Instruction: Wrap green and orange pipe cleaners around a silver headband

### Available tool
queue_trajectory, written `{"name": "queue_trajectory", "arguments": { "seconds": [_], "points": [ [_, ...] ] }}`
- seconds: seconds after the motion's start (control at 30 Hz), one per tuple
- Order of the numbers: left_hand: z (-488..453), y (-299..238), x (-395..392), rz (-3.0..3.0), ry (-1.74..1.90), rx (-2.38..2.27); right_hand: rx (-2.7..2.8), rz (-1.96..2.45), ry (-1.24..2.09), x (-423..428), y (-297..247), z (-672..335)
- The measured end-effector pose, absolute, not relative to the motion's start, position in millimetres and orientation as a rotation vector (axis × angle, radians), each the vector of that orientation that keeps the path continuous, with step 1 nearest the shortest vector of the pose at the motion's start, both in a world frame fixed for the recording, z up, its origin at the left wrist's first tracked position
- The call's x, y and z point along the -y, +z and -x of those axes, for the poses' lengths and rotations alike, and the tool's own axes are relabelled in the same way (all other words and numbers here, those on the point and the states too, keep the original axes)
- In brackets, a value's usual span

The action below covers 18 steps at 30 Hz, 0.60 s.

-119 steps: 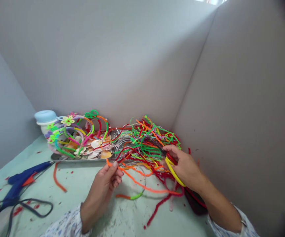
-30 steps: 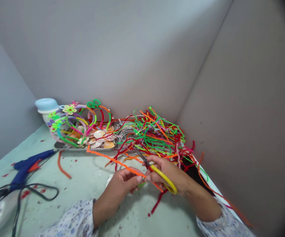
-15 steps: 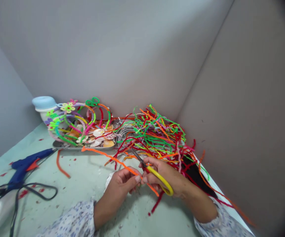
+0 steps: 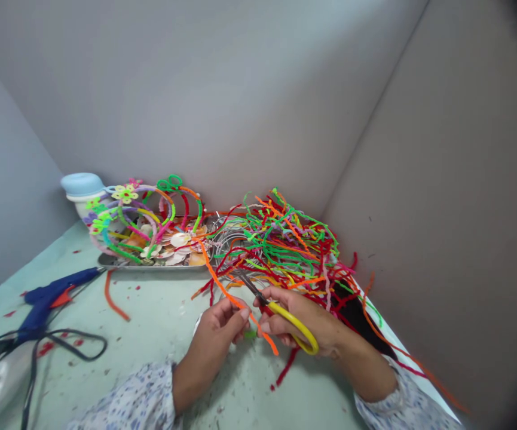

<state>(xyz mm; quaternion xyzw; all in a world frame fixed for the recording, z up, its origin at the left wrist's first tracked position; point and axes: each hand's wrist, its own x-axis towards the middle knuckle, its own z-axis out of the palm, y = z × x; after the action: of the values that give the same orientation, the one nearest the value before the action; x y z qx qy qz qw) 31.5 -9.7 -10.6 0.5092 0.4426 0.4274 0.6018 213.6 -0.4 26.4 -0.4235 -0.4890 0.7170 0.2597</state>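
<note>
My left hand (image 4: 217, 340) pinches an orange pipe cleaner (image 4: 216, 276) between thumb and fingers; its far end rises toward the shells. The near end runs down past the fingertips of my right hand (image 4: 296, 316). In that right hand are scissors (image 4: 291, 322) with a yellow handle, their dark blades pointing away from me to the upper left. Whether the right fingertips also touch the pipe cleaner, I cannot tell. A small green piece (image 4: 250, 334) shows just beneath my left fingertips.
A metal tray (image 4: 159, 268) holds shells (image 4: 180, 240) and several decorated headbands (image 4: 150, 206). A white container with a blue lid (image 4: 82, 184) stands behind it. Tangled pipe cleaners (image 4: 285, 245) lie at the back right. A blue glue gun (image 4: 45, 298) with a black cord rests at left.
The orange pipe cleaner has swung to a steeper angle, its far end moving right over the tray. My hands have parted slightly, and a green piece now shows below the left fingers.
</note>
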Motion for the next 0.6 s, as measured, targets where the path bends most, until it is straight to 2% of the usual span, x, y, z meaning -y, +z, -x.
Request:
{"name": "queue_trajectory", "arguments": {
  "seconds": [0.37,0.6],
  "points": [
    [-30.4,-8.6,11.6,-1.09,1.057,-1.007,1.311,1.16,1.901,2.7,29.2,-212.7],
    [-33.7,-4.3,12.9,-1.169,0.928,-0.968,1.345,1.155,1.907,0.9,24.6,-211.9]
  ]
}}
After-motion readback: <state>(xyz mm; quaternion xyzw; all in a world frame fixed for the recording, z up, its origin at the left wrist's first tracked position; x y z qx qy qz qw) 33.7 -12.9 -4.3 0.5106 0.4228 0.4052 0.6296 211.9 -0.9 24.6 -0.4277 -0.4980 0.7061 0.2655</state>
